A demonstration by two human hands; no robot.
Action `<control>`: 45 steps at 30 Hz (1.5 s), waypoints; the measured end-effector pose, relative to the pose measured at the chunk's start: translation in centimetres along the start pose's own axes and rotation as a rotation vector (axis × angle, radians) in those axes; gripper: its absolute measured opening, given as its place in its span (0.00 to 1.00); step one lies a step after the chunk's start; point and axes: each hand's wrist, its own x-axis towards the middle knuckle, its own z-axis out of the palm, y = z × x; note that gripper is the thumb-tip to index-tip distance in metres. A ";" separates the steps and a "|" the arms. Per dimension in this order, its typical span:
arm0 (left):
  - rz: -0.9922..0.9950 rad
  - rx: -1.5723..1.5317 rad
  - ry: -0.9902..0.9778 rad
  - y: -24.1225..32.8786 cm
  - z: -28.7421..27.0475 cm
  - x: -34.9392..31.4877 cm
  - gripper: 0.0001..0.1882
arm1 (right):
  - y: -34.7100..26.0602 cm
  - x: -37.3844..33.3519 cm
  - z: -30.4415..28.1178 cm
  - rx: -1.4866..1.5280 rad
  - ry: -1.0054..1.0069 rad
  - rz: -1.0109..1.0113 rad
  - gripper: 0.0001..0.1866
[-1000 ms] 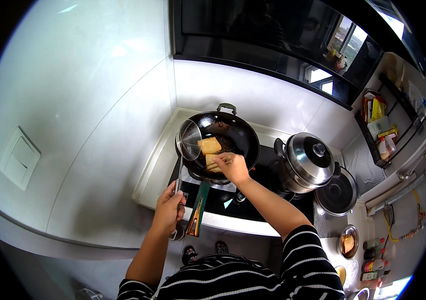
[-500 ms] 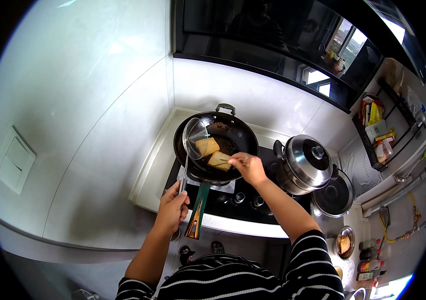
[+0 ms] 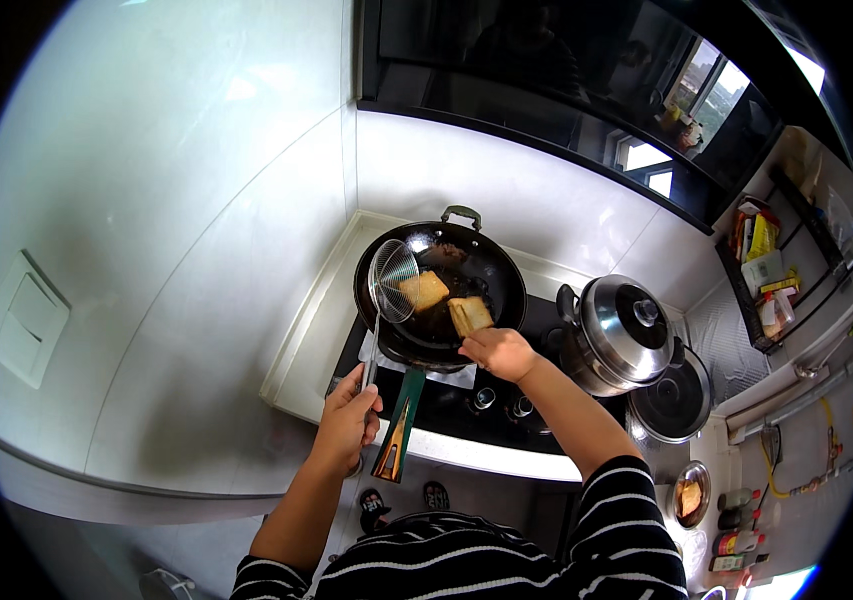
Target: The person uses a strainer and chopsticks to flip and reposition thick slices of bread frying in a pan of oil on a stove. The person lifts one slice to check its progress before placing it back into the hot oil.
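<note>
My left hand (image 3: 348, 412) is closed around the handle of a wire-mesh skimmer (image 3: 392, 280), whose round basket rests over the left side of a black wok (image 3: 494, 268). Two golden-brown square slices, bread by their look, lie in the wok: one slice (image 3: 426, 291) beside the skimmer's mesh, the other slice (image 3: 469, 315) nearer me. My right hand (image 3: 502, 353) is closed in a pinch at the wok's near right rim, right by the nearer slice, which looks tilted. Whatever the fingertips hold is hidden. The wok's green handle (image 3: 404, 420) points toward me.
A lidded steel pot (image 3: 618, 335) stands right of the wok on the black cooktop (image 3: 456, 392). Farther right are a dark round lid (image 3: 670, 400), a steel bowl (image 3: 689, 512) with a browned piece, and several bottles (image 3: 738, 520). A dark hood (image 3: 546, 110) hangs above.
My right hand has drawn back toward the wok's near rim, and the nearer slice has turned and shifted slightly right. My left hand and the skimmer stay nearly in place.
</note>
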 end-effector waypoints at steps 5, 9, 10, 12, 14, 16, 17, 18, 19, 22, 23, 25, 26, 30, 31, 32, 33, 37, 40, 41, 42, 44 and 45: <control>-0.008 0.011 -0.013 0.0 0.3 0.2 0.21 | 0.9 -0.8 -2.0 0.065 0.057 0.167 0.08; -0.018 0.024 -0.009 0.0 0.7 0.4 0.23 | 1.9 -1.2 -2.7 0.179 0.282 0.427 0.07; -0.019 0.025 -0.007 0.0 0.8 0.5 0.24 | 2.3 -1.5 -2.4 0.255 0.368 0.539 0.07; -0.024 0.023 -0.005 -0.2 0.8 0.6 0.26 | 2.7 -1.6 -2.7 0.384 0.457 0.885 0.09; -0.026 0.022 -0.008 -0.2 0.8 0.7 0.27 | 4.0 -1.9 -2.4 0.505 0.499 1.097 0.12; -0.024 0.021 -0.015 -0.1 1.0 0.7 0.28 | 3.9 -1.8 -2.0 0.669 0.509 1.167 0.13; -0.025 0.026 -0.013 -0.1 1.0 0.7 0.28 | 3.4 -1.8 -2.0 0.663 0.435 1.103 0.13; -0.027 0.029 -0.009 -0.1 1.0 0.7 0.27 | 2.4 -1.1 -2.5 0.656 0.359 1.037 0.13; -0.028 0.031 -0.005 -0.1 1.0 0.6 0.27 | 1.7 -0.7 -2.7 0.662 0.308 0.985 0.11; -0.026 0.033 -0.014 0.2 1.1 0.5 0.26 | 0.5 0.5 -2.8 0.439 0.216 0.636 0.11; -0.025 0.031 -0.011 0.3 1.1 0.4 0.25 | 0.3 0.8 -2.7 0.355 0.200 0.539 0.12; -0.025 0.024 -0.005 0.5 1.3 0.2 0.25 | -0.3 1.5 -2.8 0.255 0.134 0.377 0.13; -0.023 0.021 -0.008 0.4 1.2 0.2 0.24 | -0.5 1.8 -2.7 0.206 0.102 0.296 0.13; -0.029 0.007 0.011 0.1 1.1 0.3 0.24 | -1.1 1.6 -0.7 0.119 0.060 0.034 0.12; -0.036 0.004 0.025 0.1 1.0 0.3 0.24 | -1.3 1.8 -0.5 0.089 0.030 0.028 0.12; -0.036 0.004 0.017 0.1 1.0 0.3 0.24 | -1.2 2.1 -0.2 0.074 0.025 0.058 0.12; -0.038 0.007 0.007 0.3 1.0 0.4 0.24 | -1.0 2.4 0.4 0.058 0.022 0.091 0.11; -0.041 0.004 -0.010 0.3 1.0 0.6 0.24 | -0.1 2.8 2.9 0.012 0.029 0.165 0.11; -0.037 -0.013 -0.003 0.0 0.8 0.6 0.23 | 0.1 2.9 3.4 -0.040 -0.019 0.156 0.12; -0.032 -0.014 -0.008 0.0 0.7 0.6 0.23 | 0.2 2.9 3.3 -0.046 -0.036 0.164 0.12; -0.030 -0.015 -0.011 -0.1 0.7 0.6 0.23 | 0.3 2.5 3.3 -0.050 -0.056 0.173 0.12; -0.028 -0.016 -0.015 -0.2 0.6 0.6 0.23 | 0.5 1.9 3.0 -0.042 -0.048 0.193 0.13; -0.027 -0.016 -0.016 -0.3 0.6 0.7 0.23 | 0.7 1.7 2.6 -0.031 -0.019 0.203 0.13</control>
